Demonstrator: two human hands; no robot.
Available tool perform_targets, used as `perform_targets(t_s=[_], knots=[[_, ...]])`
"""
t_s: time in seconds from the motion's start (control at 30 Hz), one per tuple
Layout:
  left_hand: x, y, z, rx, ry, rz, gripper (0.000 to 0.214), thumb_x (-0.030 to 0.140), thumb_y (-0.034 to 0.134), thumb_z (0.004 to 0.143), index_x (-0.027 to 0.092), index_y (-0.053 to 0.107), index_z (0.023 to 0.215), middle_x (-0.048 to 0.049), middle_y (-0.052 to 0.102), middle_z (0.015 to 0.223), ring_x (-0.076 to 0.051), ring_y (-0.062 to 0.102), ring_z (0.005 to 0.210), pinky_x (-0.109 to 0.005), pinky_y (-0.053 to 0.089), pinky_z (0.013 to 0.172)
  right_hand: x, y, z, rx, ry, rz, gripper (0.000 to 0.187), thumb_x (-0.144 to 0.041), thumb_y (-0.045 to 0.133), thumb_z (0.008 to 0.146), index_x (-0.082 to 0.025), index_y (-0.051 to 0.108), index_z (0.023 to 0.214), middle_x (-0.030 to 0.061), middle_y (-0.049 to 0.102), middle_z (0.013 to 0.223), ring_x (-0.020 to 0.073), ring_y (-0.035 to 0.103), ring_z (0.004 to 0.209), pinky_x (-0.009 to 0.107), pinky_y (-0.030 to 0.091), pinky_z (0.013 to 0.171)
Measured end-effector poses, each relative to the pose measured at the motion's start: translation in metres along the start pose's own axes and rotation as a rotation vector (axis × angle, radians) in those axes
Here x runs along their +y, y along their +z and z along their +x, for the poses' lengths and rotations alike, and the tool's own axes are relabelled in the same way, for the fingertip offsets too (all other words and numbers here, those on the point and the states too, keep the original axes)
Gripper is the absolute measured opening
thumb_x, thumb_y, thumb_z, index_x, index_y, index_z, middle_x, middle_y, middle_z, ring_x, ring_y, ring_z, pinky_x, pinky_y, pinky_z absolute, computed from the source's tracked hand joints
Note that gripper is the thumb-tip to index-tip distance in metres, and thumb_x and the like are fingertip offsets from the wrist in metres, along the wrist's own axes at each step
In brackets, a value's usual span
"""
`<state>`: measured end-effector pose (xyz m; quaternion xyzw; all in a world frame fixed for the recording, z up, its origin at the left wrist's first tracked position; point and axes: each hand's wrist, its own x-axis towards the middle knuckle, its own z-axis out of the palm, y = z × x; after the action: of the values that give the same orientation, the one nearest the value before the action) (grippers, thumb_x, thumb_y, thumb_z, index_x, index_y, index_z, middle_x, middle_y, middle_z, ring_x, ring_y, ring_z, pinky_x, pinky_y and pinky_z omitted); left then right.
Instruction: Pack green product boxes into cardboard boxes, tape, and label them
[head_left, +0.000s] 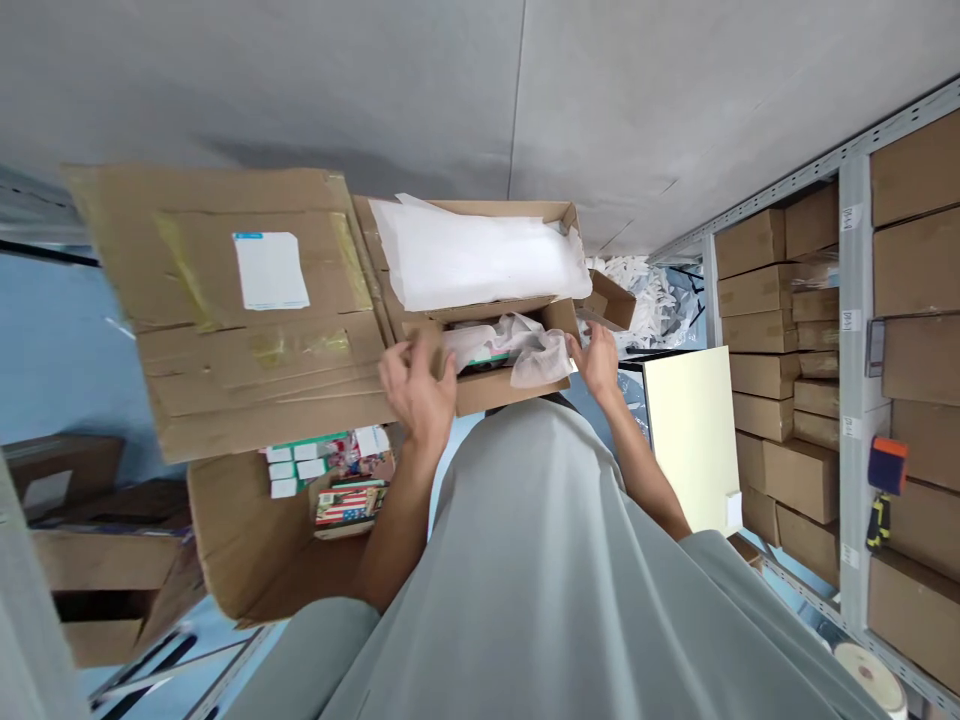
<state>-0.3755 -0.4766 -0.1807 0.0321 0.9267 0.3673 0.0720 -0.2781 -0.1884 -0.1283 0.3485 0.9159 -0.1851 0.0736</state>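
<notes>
White label point(271, 271) on large cardboard point(210, 385), shelf-post tags point(850, 321): none legible.

there are two hands point(421, 392), two narrow open cartons point(484, 392), one cream board point(691, 435).

Two boxes lie one behind the other before the person: the near box point(495, 389) holds tissue paper point(544, 355), and a paper sheet point(480, 255) lies across the far box point(517, 207). The left hand point(421, 388) is at the near box's left end, the right hand point(598, 362) at its right. Left, a label point(271, 272) sits on a cardboard sheet point(202, 375); nearer the person, a carton point(232, 530) contains small boxes point(309, 467). Right, a board point(690, 430) stands before shelving point(855, 385) stacked with cartons point(926, 360).
</notes>
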Motion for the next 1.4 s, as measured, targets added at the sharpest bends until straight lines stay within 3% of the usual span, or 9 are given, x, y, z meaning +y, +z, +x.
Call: perform_targets(t_s=[0.1,0.23,0.4,0.57,0.7,0.93,1.1,1.23,1.4], knots=[[-0.022,-0.02,-0.008,0.007,-0.138,0.037,0.063,0.057,0.082,0.09,0.015,0.076,0.136,-0.0255,0.071,0.138,-0.046,0.064,0.132,-0.055,0.053,0.107,-0.001,0.003,-0.009,-0.144,0.119,-0.027,0.044,-0.038,0.06,0.117,-0.011,0.068,0.15,0.0192,0.084,0.129,0.0321,0.078,0.126,0.038,0.057,0.109],[-0.033,-0.022,-0.007,-0.248,-0.23,0.088,0.036,0.058,0.071,0.094,0.026,0.061,0.08,-0.0119,0.071,0.085,-0.035,0.068,0.092,-0.042,0.046,0.083,-0.012,0.017,-0.018,-0.254,0.192,-0.123,0.036,-0.037,0.054,0.12,-0.015,0.073,0.141,0.0195,0.086,0.127,0.0334,0.082,0.121,0.036,0.058,0.101],[-0.012,-0.023,-0.017,-0.213,-0.106,0.118,0.038,0.047,0.064,0.094,0.029,0.039,0.071,-0.0055,0.06,0.073,-0.026,0.057,0.076,-0.037,0.035,0.076,-0.008,0.024,-0.022,-0.28,0.142,-0.077,0.035,-0.032,0.05,0.119,-0.016,0.076,0.138,0.0207,0.085,0.132,0.0345,0.082,0.124,0.037,0.059,0.101],[0.029,-0.01,-0.043,-0.236,0.004,0.147,0.037,0.05,0.063,0.095,0.029,0.041,0.074,-0.0034,0.058,0.07,-0.025,0.055,0.072,-0.035,0.036,0.073,0.053,0.0,-0.054,-0.259,0.164,0.002,0.038,-0.031,0.049,0.119,-0.015,0.077,0.139,0.0237,0.085,0.131,0.037,0.082,0.124,0.038,0.058,0.1],[0.086,0.051,-0.071,-0.356,0.23,0.188,0.031,0.048,0.062,0.096,0.028,0.048,0.078,-0.0069,0.066,0.079,-0.028,0.064,0.081,-0.035,0.043,0.076,0.146,-0.026,-0.112,-0.172,0.343,0.072,0.039,-0.034,0.048,0.12,-0.014,0.077,0.137,0.0241,0.085,0.13,0.0358,0.082,0.122,0.036,0.057,0.098],[0.221,0.232,-0.172,-0.64,0.724,0.229,0.023,0.046,0.057,0.099,0.027,0.054,0.086,-0.0127,0.077,0.099,-0.031,0.073,0.093,-0.038,0.052,0.084,0.333,-0.058,-0.234,-0.008,0.812,0.199,0.036,-0.032,0.045,0.122,-0.015,0.073,0.137,0.0184,0.085,0.129,0.0332,0.081,0.122,0.034,0.056,0.095],[0.296,0.339,-0.264,-0.85,1.006,0.285,0.019,0.041,0.058,0.1,0.026,0.058,0.089,-0.0152,0.078,0.105,-0.032,0.074,0.101,-0.038,0.054,0.09,0.428,-0.054,-0.31,0.067,1.049,0.29,0.033,-0.025,0.046,0.119,-0.014,0.071,0.137,0.0206,0.084,0.133,0.0336,0.08,0.124,0.036,0.056,0.098],[0.329,0.388,-0.32,-0.96,1.083,0.336,0.022,0.043,0.054,0.104,0.025,0.064,0.096,-0.0154,0.081,0.109,-0.032,0.076,0.101,-0.038,0.055,0.091,0.471,-0.035,-0.35,0.081,1.193,0.358,0.032,-0.022,0.047,0.118,-0.013,0.071,0.138,0.0211,0.083,0.133,0.0329,0.08,0.123,0.036,0.057,0.1],[0.35,0.41,-0.339,-0.967,1.125,0.448,0.023,0.044,0.059,0.103,0.024,0.07,0.099,-0.0159,0.083,0.105,-0.036,0.08,0.102,-0.041,0.058,0.092,0.486,-0.015,-0.381,0.231,1.193,0.468,0.038,-0.037,0.053,0.12,-0.016,0.069,0.148,0.0178,0.081,0.134,0.0314,0.08,0.121,0.038,0.06,0.102]])
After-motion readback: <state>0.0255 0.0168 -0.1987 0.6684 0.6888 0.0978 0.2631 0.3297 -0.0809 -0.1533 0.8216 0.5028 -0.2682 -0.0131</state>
